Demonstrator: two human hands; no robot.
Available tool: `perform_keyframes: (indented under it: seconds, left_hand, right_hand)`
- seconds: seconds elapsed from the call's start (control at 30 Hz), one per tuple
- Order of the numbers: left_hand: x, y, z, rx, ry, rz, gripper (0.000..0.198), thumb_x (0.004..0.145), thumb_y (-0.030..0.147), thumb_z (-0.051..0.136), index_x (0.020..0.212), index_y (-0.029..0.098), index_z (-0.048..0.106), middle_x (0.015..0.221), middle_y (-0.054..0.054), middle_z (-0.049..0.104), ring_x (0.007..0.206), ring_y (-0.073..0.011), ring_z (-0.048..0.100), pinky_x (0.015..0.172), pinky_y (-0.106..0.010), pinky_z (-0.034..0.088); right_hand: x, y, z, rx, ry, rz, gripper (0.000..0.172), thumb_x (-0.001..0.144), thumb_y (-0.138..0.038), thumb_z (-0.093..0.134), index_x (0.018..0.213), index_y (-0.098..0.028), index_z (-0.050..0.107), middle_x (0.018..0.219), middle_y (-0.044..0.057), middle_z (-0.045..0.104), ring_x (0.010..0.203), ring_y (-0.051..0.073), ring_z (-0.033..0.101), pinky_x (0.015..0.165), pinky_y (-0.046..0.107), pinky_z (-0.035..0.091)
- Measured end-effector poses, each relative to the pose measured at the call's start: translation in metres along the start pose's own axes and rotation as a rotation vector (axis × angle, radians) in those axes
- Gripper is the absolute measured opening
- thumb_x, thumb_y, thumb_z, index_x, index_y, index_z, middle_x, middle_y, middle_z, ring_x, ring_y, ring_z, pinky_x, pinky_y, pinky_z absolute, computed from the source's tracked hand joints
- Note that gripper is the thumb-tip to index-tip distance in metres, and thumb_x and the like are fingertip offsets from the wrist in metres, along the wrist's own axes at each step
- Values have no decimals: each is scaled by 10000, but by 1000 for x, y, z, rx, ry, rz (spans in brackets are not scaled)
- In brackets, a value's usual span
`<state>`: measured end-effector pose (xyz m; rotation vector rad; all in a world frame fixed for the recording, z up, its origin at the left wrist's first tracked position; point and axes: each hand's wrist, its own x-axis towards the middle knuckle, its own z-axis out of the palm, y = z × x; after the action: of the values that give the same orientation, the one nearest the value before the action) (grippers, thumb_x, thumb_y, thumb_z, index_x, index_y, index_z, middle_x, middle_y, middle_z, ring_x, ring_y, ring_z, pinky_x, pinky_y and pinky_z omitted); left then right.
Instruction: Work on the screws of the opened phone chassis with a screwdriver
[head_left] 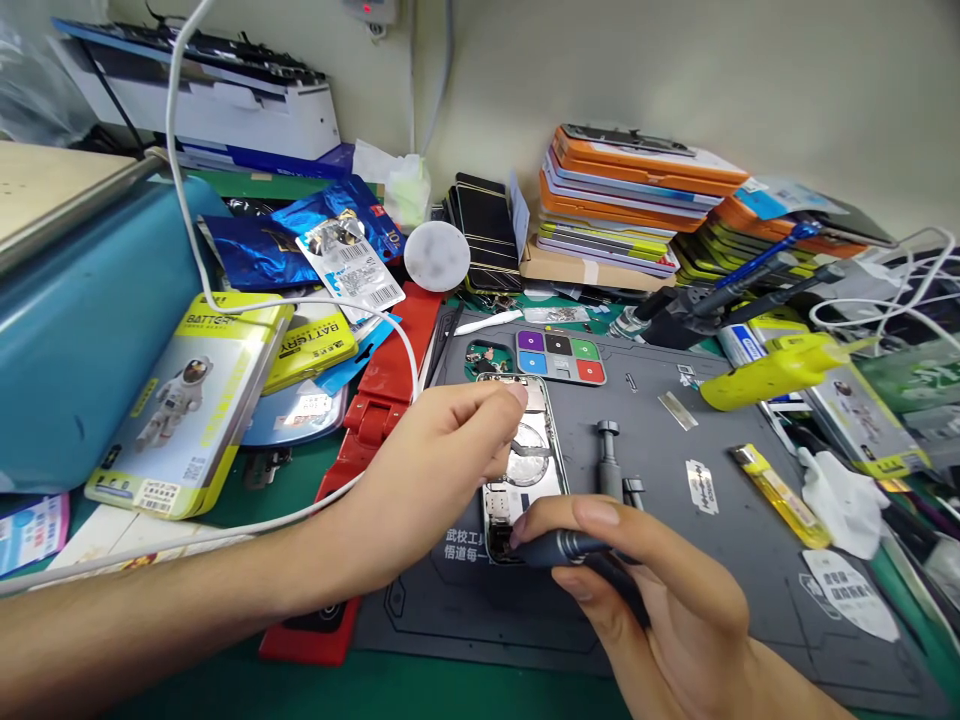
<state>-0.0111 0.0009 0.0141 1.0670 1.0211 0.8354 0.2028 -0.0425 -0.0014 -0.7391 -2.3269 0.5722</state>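
Near the middle of the frame, an opened smartphone (538, 400) lies on the grey work mat (450, 625), its inner parts facing up, just between your two hands. Its left edge sits partly under your left hand (457, 430), its lower end beside the fingers of your right hand (660, 600), while its right edge shows down to your right fingers. Close above its upper end is the colour-blocked tray (559, 358); to the left, the red hinged bar (409, 335) and the white cable (352, 488) crowd your left wrist. Your widest open room is the stretch of mat right of the phone, broken by two standing screwdrivers (609, 455) near it and bounded toward the right of the frame by the yellow bottle (772, 375) and the yellow-wrapped strip (781, 495). Another strip of mat opens at bottom centre, between your forearms, down to the mat's front edge.

The phone's long axis runs nearly up and down the frame, with the upper end leaning slightly left; a round silvery part shows midway along it.

Your left fingers are curled together over the phone; you cannot tell from this view whether they pinch anything. Your right fingers and thumb are closed around a dark-grey screwdriver (570, 546), held slantwise across the phone's lower right corner; its tip is hidden.
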Motion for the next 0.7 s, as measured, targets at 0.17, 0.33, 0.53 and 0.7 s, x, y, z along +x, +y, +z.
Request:
perform_keyframes:
  seconds: [0.17,0.33,0.53,0.7]
  left_hand:
    - [0,1,0,3,-7,-1,523,1092,445,445,690,146,294,611,23,318,578,-82,263,555,-279,240]
    - [-1,1,-1,8,-17,-12,506,1083,450,456,708,152,291,628,23,311,588,-85,263,550,-290,234]
    - [-1,-2,-2,-4,-4,5,476,1068,423,477,714,159,299,660,18,299,613,-91,282,568,-301,244]
    - [0,-4,0,10,-14,-18,520,1076,509,468,737,150,307,676,16,313,630,-87,280,567,-281,245]
  right_hand:
    - [12,-3,-5,-74,3,-73,641,779,-10,603,1387,-174,482,1119,56,668,1120,37,646,937,141,616]
    - [19,-9,-11,-244,-21,-122,403,805,-74,573,1185,-207,571,1147,48,670,1121,65,652,839,164,603]
    - [14,-12,-14,-247,-31,-113,506,807,-72,561,1298,-178,499,1328,95,608,1335,75,597,1069,184,598]
    - [9,-8,-13,-85,-89,-37,764,841,-51,468,1578,-169,306,1456,117,561,1474,98,513,1205,235,540]
